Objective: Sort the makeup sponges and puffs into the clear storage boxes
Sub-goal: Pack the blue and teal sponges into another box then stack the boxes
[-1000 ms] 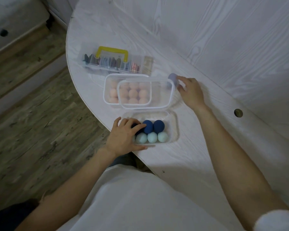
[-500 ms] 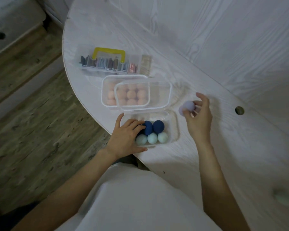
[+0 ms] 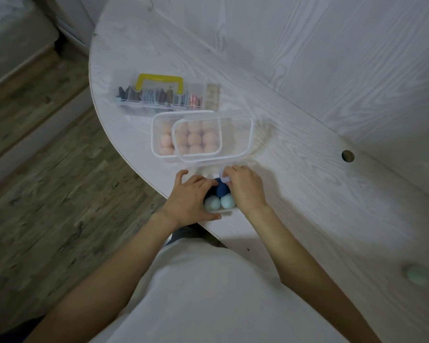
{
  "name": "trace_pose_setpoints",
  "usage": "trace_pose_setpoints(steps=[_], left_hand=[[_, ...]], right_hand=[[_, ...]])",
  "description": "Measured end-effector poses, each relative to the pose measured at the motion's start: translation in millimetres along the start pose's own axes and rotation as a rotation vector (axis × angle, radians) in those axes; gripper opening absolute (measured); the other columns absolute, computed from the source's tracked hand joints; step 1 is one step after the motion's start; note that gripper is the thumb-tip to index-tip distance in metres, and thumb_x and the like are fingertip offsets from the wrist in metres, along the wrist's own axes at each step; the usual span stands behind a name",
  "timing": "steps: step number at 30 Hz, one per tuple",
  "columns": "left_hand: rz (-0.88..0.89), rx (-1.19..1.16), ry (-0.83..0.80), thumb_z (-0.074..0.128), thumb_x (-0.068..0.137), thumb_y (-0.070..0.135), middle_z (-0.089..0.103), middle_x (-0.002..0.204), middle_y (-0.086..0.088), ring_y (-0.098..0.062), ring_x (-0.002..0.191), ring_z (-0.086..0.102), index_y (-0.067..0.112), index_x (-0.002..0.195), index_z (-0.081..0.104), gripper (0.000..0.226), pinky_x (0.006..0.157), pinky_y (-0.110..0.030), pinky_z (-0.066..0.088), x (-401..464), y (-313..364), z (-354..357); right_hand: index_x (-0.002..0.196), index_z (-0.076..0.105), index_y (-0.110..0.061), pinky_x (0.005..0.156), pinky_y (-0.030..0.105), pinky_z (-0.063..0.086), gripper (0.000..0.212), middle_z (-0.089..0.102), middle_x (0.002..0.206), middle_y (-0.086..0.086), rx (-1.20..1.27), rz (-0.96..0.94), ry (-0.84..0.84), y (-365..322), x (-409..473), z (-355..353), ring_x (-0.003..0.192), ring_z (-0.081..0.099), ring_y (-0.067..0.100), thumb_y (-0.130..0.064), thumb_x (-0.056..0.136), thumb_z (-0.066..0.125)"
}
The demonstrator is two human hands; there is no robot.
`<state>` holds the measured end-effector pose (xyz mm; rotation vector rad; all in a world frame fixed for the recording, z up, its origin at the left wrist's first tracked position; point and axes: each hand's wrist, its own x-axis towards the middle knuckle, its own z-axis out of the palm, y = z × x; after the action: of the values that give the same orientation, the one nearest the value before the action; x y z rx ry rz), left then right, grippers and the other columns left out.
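Pale lilac sponge (image 3: 222,176) pinched in the curled fingertips of the right hand (image 3: 245,189), low over the far part of the near clear box (image 3: 227,212). Inside that box, just under and left of the right hand: dark blue sponges (image 3: 221,189), and nearer the body two pale aqua sponges (image 3: 219,202). Left hand (image 3: 187,201) resting flat on the box's left side, fingers loosely spread over the rim and touching the blue ones, thumb along the near wall.

Box set tight against the rounded near edge of the surface (image 3: 307,194); little margin toward the body, wide bare room to the right of the right hand. Just beyond both hands, a second clear box (image 3: 159,154) packed with peach sponges (image 3: 195,139), a loose clear lid (image 3: 249,134) lying over it, shifted right. Farther out, a clear case with yellow handle (image 3: 160,81), mixed dark and pastel pieces inside. One aqua sponge (image 3: 415,274) alone, well right of the right arm, blurred.

Whitish wood-grain surface, with a round hole (image 3: 347,156) far right. Grey-brown plank floor (image 3: 47,181) left of the left hand.
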<state>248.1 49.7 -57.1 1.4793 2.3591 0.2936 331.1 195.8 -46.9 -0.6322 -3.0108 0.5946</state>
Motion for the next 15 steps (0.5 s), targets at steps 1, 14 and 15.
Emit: trace_pose_setpoints(steps=[1, 14, 15], left_hand=[[0.003, 0.007, 0.004, 0.066, 0.065, 0.065, 0.058, 0.121, 0.008, -0.014, 0.121, 0.045, 0.023, 0.129, 0.047, 0.079, 0.108, -0.044, 0.006, 0, 0, 0], [0.034, 0.086, 0.001, 0.045, 0.066, 0.078, 0.051, 0.133, 0.004, -0.02, 0.122, 0.045, 0.023, 0.136, 0.043, 0.09, 0.106, -0.043, 0.013, -4, 6, -6], [0.043, 0.08, 0.052, 0.04, 0.067, 0.077, 0.054, 0.129, 0.001, -0.022, 0.119, 0.048, 0.022, 0.133, 0.047, 0.086, 0.105, -0.043, 0.02, -6, 7, -6]], right_hand=[[0.092, 0.063, -0.011, 0.056, 0.028, 0.028, 0.012, 0.064, 0.084, 0.005, -0.025, 0.042, -0.084, -1, 2, 0, 0.075, 0.053, 0.022, -0.01, 0.087, 0.052], [0.123, 0.052, -0.014, 0.079, 0.033, 0.044, 0.034, 0.06, 0.115, 0.006, -0.025, 0.115, 0.008, -3, -13, -9, 0.099, 0.057, 0.025, -0.015, 0.089, 0.056], [0.123, 0.054, -0.014, 0.079, 0.032, 0.044, 0.034, 0.061, 0.115, 0.006, 0.014, 0.13, 0.081, -2, -20, -13, 0.099, 0.057, 0.025, -0.014, 0.088, 0.057]])
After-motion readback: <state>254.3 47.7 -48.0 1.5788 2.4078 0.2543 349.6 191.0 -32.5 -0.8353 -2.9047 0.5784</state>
